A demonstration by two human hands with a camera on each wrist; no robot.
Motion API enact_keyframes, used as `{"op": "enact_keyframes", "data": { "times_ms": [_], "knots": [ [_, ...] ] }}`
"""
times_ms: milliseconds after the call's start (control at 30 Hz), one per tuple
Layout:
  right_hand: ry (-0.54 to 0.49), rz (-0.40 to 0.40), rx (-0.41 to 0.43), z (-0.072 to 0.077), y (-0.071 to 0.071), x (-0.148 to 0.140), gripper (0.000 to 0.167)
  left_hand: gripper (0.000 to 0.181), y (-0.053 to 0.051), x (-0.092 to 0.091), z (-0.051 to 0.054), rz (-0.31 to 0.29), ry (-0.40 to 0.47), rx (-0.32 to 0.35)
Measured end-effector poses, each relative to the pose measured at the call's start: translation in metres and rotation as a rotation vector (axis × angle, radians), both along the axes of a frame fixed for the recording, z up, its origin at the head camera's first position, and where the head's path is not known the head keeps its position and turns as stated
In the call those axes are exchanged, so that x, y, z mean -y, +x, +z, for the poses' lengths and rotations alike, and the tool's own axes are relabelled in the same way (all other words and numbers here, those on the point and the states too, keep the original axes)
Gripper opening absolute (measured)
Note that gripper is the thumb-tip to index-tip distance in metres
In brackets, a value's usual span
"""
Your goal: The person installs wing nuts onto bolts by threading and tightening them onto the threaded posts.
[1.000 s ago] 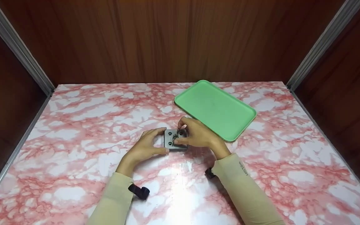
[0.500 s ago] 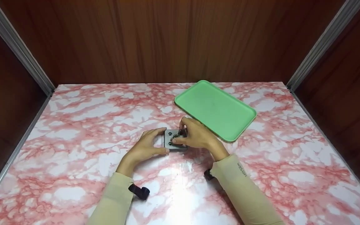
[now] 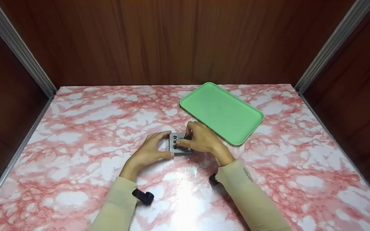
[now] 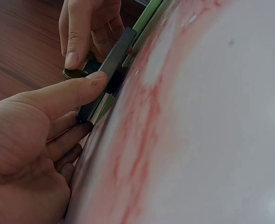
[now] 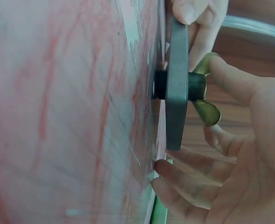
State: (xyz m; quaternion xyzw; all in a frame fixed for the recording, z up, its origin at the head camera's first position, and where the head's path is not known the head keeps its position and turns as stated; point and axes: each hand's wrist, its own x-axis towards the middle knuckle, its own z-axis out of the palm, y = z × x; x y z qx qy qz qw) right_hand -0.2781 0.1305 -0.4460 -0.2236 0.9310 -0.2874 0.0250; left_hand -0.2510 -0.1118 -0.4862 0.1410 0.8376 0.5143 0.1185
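A small square grey metal plate (image 3: pixel 181 151) with several holes sits on the table in the head view. My left hand (image 3: pixel 151 149) grips it by the left side, thumb at the near edge and fingers at the far edge. Through the plate's middle runs a short black post (image 5: pixel 161 84), seen edge-on in the right wrist view. On top of it is a brass-coloured wing nut (image 5: pixel 207 113). My right hand (image 3: pixel 203 138) pinches its wings between thumb and forefinger. In the head view the right fingers mostly cover the nut.
Behind and right of the plate lies a green tray (image 3: pixel 223 112), close to the right hand. The pink-and-white marbled table (image 3: pixel 75 154) is enclosed by a dark wooden back wall (image 3: pixel 172 45) and side walls with metal edge strips.
The right thumb and fingers have shifted slightly, and the wing nut has turned with them. The left hand and the plate stay in place.
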Motion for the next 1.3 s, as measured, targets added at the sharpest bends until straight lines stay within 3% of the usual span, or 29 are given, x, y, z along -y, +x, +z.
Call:
{"op": "enact_keyframes", "data": {
  "times_ms": [500,833,1067,1300],
  "knots": [
    [0.051,0.018,-0.002,0.000,-0.001,0.000,0.044,0.089,0.000,0.001,0.000,-0.007,0.015,0.009],
    [-0.014,0.196,0.028,0.008,-0.006,-0.013,0.027,0.089,-0.001,0.001,0.000,0.000,-0.010,0.019],
    [-0.089,0.262,0.068,0.010,-0.008,-0.017,0.033,0.089,-0.001,0.000,0.000,0.005,-0.001,0.014],
    [-0.115,0.332,-0.010,0.008,-0.011,-0.017,0.042,0.091,0.000,-0.001,0.000,0.011,0.002,0.019]
  ]
}}
